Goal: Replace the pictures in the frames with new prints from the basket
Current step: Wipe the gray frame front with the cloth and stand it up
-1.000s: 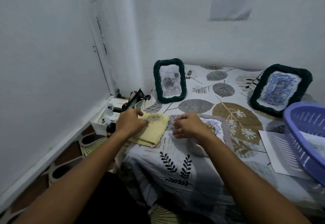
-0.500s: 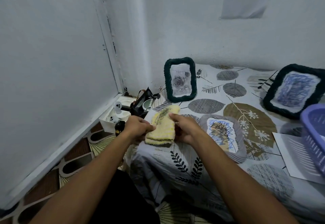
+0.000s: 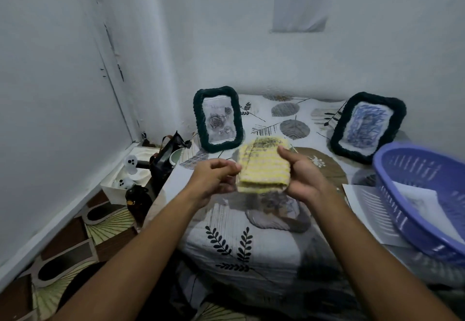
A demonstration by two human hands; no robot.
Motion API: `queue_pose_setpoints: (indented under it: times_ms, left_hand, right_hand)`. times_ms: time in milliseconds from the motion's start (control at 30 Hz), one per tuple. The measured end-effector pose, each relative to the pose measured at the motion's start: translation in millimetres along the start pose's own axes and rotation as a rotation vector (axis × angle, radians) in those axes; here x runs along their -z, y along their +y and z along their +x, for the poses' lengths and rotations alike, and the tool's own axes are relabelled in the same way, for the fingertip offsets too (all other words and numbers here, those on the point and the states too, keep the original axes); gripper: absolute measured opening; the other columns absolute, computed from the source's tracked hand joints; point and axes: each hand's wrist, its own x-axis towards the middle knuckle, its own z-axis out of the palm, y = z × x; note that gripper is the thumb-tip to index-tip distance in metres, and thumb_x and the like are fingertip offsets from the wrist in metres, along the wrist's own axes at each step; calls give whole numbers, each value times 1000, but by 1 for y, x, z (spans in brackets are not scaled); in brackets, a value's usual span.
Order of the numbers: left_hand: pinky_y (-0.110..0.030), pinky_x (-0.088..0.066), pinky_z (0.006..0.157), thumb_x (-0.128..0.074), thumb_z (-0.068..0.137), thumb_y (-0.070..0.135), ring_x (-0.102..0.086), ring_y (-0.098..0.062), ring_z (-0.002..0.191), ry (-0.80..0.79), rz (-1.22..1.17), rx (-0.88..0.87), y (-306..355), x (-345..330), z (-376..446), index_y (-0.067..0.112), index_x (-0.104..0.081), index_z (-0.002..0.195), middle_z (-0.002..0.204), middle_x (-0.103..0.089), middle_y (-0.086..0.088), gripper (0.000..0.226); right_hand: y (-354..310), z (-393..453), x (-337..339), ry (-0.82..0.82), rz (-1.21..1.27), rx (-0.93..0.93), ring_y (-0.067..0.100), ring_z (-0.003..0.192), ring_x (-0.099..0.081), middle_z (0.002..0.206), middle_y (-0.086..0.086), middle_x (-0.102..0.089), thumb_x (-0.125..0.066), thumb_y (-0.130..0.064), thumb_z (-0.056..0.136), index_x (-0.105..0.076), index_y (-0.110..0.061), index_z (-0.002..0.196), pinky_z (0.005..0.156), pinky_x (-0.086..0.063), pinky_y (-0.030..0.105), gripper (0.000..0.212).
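Observation:
A folded yellow cloth [image 3: 261,167] is held up above the table between my hands. My right hand [image 3: 300,177] grips its right edge, thumb on top. My left hand [image 3: 214,178] pinches its left edge. Below the cloth a grey-rimmed frame [image 3: 281,216] lies flat, mostly hidden. A dark green frame with a rose print [image 3: 218,118] stands upright at the back. A second dark green frame with a blue print [image 3: 367,128] leans at the back right. The purple basket [image 3: 412,210] with prints inside sits at the right.
A leaf-patterned cloth covers the table [image 3: 239,247]. A loose print [image 3: 372,210] lies under the basket's edge. White walls close in behind and on the left. A white box with ghost figures [image 3: 128,177] and a black bag [image 3: 163,159] sit on the floor at the left.
Both hands have lifted the yellow cloth off the table's left part and carried it up and to the right, over the grey frame. The camera has tilted down slightly.

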Motion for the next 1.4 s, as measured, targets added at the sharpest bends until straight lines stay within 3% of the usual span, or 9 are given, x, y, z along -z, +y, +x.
queue_pose_setpoints:
  times_ms: [233, 367, 533, 733, 967, 1067, 1167, 1233, 1400]
  left_hand:
    - [-19, -51, 67, -75, 80, 28, -62, -12, 80, -23, 510, -338, -14, -46, 13, 9, -69, 99, 89, -68, -3, 28]
    - [-32, -49, 86, -75, 77, 41, -56, -14, 105, -54, 757, -441, -25, -45, 16, 14, -66, 113, 115, -64, -2, 45]
    - [-44, -24, 115, -67, 75, 61, -23, -20, 143, -216, 1071, -405, -30, -36, 14, 16, -37, 145, 153, -33, -2, 88]
    - [-51, 2, 119, -56, 70, 77, 9, -19, 147, -332, 1256, -324, -47, -22, 19, 17, -4, 153, 161, -1, -3, 115]
    - [-52, 8, 118, -28, 50, 100, 10, -16, 147, -381, 1293, -397, -55, -18, 25, 21, -2, 153, 161, -1, 0, 132]
    - [-55, 9, 116, -21, 47, 102, 11, -15, 147, -400, 1316, -421, -56, -16, 30, 23, -3, 153, 161, 1, 3, 133]
    - [-56, 9, 116, -23, 47, 101, 11, -14, 147, -405, 1316, -433, -57, -15, 32, 24, -3, 153, 161, -1, 4, 132]
    - [-56, 9, 116, -24, 47, 100, 10, -14, 147, -404, 1312, -435, -58, -15, 33, 26, -3, 153, 161, -2, 4, 131]
    - [-55, 9, 116, -38, 56, 90, 6, -15, 147, -399, 1316, -412, -55, -18, 29, 24, -1, 153, 161, -3, 2, 123]
  right_hand:
    - [-57, -12, 54, 256, -230, 476, 29, 77, -69, 87, 13, -73, -54, -38, 95, -64, -6, 98, 71, -56, 46, 34]
    - [-61, -8, 60, 406, -1031, 854, 15, 49, -37, 56, 1, -42, -45, -46, 97, -45, -17, 63, 50, -29, 25, 45]
    - [-35, 14, 69, 317, -1460, 709, 10, 50, -42, 56, -5, -48, -42, -41, 100, -60, -15, 76, 49, -26, 25, 40]
    - [-12, 23, 65, 226, -1445, 621, 3, 34, -36, 39, -10, -38, -49, -38, 97, -44, -24, 52, 39, -22, 17, 48]
    - [-4, 37, 67, 274, -1531, 576, 18, 49, -41, 55, 2, -45, -41, -45, 99, -47, -16, 58, 49, -25, 29, 51]
    - [-2, 42, 68, 235, -1621, 515, 32, 87, -60, 99, 20, -63, -36, -48, 99, -64, -8, 89, 68, -43, 33, 50]
    - [1, 43, 65, 141, -1771, 371, 37, 142, -25, 154, 18, -30, -30, -53, 99, -42, -17, 145, 110, -28, 43, 59]
    - [2, 39, 57, 84, -1836, 347, 32, 147, -10, 158, 14, -19, -30, -46, 101, -30, -17, 150, 115, -14, 38, 57]
    - [6, 38, 49, 12, -1980, 356, 24, 148, -8, 159, 12, -17, -27, -44, 102, -22, -16, 152, 116, -8, 31, 57]
